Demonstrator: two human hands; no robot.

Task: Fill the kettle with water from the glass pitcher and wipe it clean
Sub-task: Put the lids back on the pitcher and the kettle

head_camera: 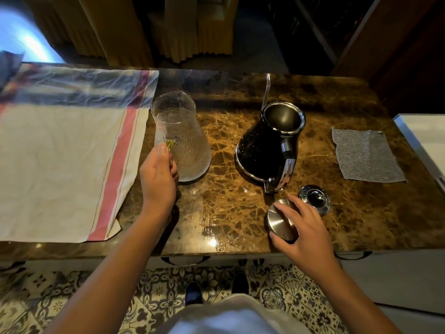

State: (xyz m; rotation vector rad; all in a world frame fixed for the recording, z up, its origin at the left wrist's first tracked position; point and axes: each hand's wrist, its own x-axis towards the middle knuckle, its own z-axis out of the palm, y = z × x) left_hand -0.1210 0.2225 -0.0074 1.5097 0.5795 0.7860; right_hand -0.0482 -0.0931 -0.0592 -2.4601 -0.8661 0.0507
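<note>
Nearest to me, my right hand (304,231) is gripping a round steel lid (281,220) at the near edge of the marble counter (224,213), thumb curled under its near rim and fingers spread over its far side. The lid is sitting tilted, its brushed face turned up and to the left. Just right of it, a second lid (315,199) with a dark knob and small holes around its rim is lying flat on the counter.

On the left, my left hand (157,175) is wrapping around the near left side of the pitcher (184,141), thumb pressing on the glass. The pitcher is standing upright on the counter, textured and clear, with water in it. A small green-gold mark is showing by my thumb; I cannot tell whether it is a label, and nothing on it can be read.

The kettle (265,145) is standing upright to the right of the pitcher, well apart from it, black with a chrome handle facing me and its mouth uncovered. No brand is showing on it.

Farther right, a grey cloth (366,157) is lying flat. On the far left, a white towel (60,165) with red stripes is covering the counter, its right edge just beside the pitcher.
</note>
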